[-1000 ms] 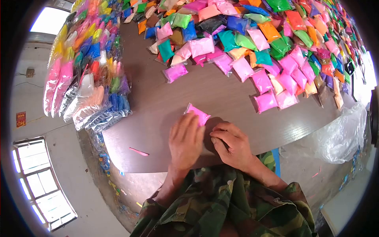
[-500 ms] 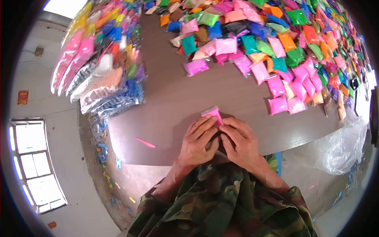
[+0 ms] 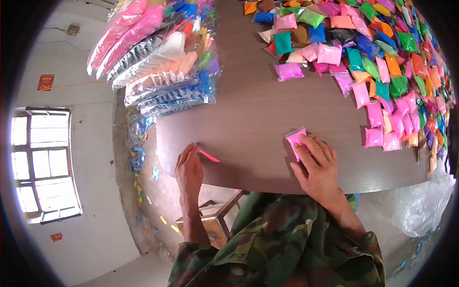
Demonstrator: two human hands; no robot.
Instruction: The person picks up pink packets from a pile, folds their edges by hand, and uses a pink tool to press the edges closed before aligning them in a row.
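At the left part of the table my left hand point(image 3: 189, 167) has its fingertips closed on one end of a slim pink plastic stick point(image 3: 209, 156), whose other end points right. The stick looks like a small modelling-clay knife. Near the front middle, my right hand point(image 3: 318, 165) grips a small clear packet of pink clay-like stuff point(image 3: 297, 138). The fingers lie over its right side and the thumb is at its lower edge. The packet's sealed top edge points away from me, and part of it is hidden under the fingers.
A heap of small coloured packets point(image 3: 382, 62) covers the table's far right. Larger clear bags of coloured packets point(image 3: 158, 62) are stacked at the far left. A clear plastic bag point(image 3: 425, 205) hangs by the right edge. A stool point(image 3: 217, 222) stands below the front edge.
My left hand has left the pink packet and moved left to the pink stick. My right hand keeps the packet, now lower and flatter on the table. The view has swung left.
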